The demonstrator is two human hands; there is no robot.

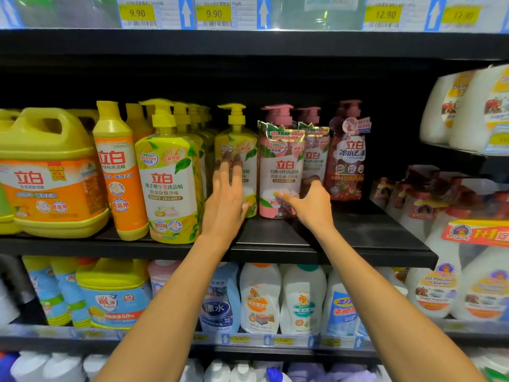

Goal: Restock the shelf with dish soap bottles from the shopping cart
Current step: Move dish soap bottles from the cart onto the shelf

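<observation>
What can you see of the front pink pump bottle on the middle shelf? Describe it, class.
The front pink pump bottle stands upright on the black shelf, beside a yellow pump bottle. Glossy plastic, pink pump head, pink-and-white label with red characters, a green-gold card collar at its neck. The right hand grips its lower part, thumb across the front.

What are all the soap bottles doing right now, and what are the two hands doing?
left hand: fingers straight, touching the yellow pump bottle.
right hand: thumb and fingers gripping the pink pump bottle.
yellow pump bottle: upright on the shelf.
pink pump bottle: upright on the shelf.
dark red pump bottle: upright, untouched.
orange squeeze bottle: upright, cap on, untouched.
</observation>
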